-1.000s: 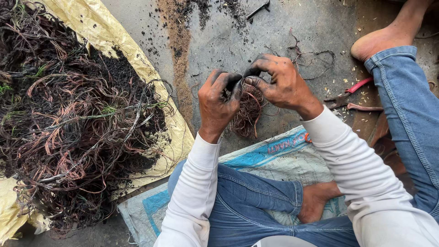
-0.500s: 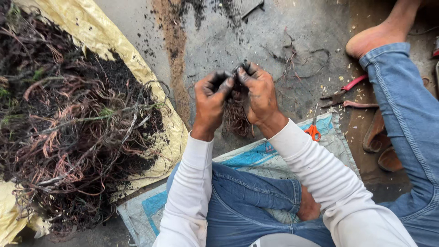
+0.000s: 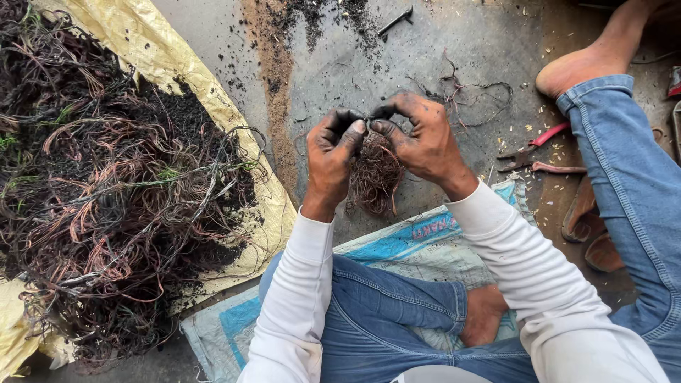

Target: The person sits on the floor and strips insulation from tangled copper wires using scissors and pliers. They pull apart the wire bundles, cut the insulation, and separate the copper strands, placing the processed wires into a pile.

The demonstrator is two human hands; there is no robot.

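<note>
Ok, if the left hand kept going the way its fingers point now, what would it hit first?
The left hand points up and right, so it would most likely meet the fingers of the right hand first; their tips nearly touch over the bundle of copper wire. Depth is hard to judge.

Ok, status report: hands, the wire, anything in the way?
Left hand and right hand both pinching a short dark wire piece. Copper wire bundle directly below. Red-handled pliers aside, nothing blocking.
</note>
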